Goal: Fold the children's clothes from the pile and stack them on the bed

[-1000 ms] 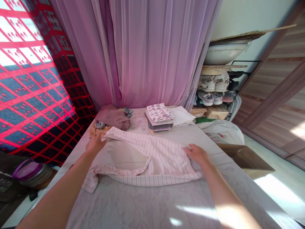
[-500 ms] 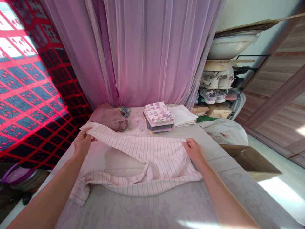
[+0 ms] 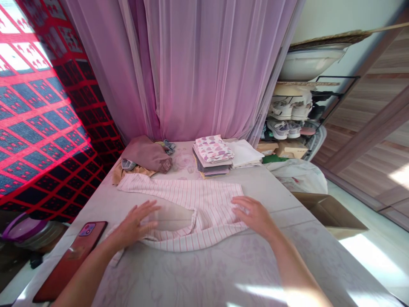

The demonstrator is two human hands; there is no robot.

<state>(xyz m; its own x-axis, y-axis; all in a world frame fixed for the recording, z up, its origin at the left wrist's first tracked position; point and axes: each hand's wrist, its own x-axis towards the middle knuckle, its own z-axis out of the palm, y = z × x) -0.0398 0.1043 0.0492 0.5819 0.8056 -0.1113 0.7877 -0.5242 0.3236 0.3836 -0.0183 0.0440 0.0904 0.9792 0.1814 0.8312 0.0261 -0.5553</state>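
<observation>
Striped pink-and-white trousers [image 3: 204, 194] lie spread on the covered table [image 3: 198, 281], one leg stretched along the far side and the other nearer me, bunched at its left end. My left hand [image 3: 140, 219] is open above the near leg, its fingers apart and slightly blurred. Over the waist end at the right, my right hand [image 3: 252, 213] is open too, fingers spread, at or just above the cloth; whether it touches I cannot tell. Part of the near leg is hidden behind my left hand and forearm.
A red phone [image 3: 70, 260] lies at the left edge. Behind are a mauve garment heap [image 3: 147, 153], a folded stack topped with heart-print cloth [image 3: 213, 149] and folded white cloth [image 3: 244, 153]. An open cardboard box [image 3: 332, 213] stands right of the table, below a shoe rack [image 3: 287, 111].
Both hands have let go of the trousers' far edge and moved back toward me. The far leg now lies down on the table. The phone has come into view.
</observation>
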